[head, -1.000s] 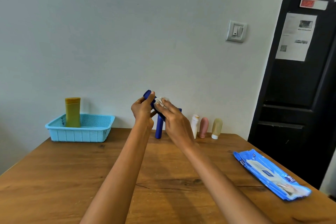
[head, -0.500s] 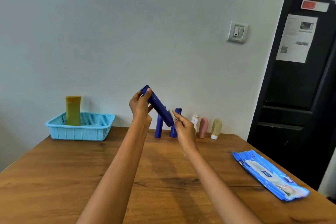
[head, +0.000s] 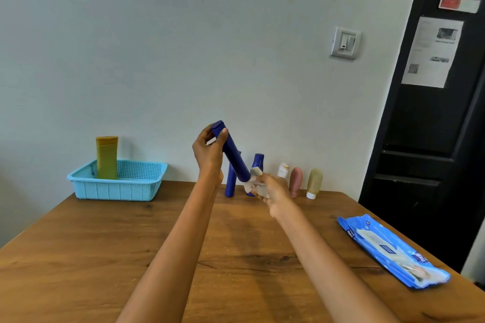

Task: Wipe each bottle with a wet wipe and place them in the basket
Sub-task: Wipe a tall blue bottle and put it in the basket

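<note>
Both forearms are bare to the frame edge, with no sleeves, rings or watch visible.

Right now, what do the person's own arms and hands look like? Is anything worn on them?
Both forearms are bare, with no sleeves in view. The left hand and the right hand wear no gloves. No watch, bracelet or ring is visible on either hand.

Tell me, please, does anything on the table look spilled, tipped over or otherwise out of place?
Nothing stands out. The bottles by the wall stand upright, as does the yellow bottle in the basket. The wipes pack lies flat, with no spill on the table.
</note>
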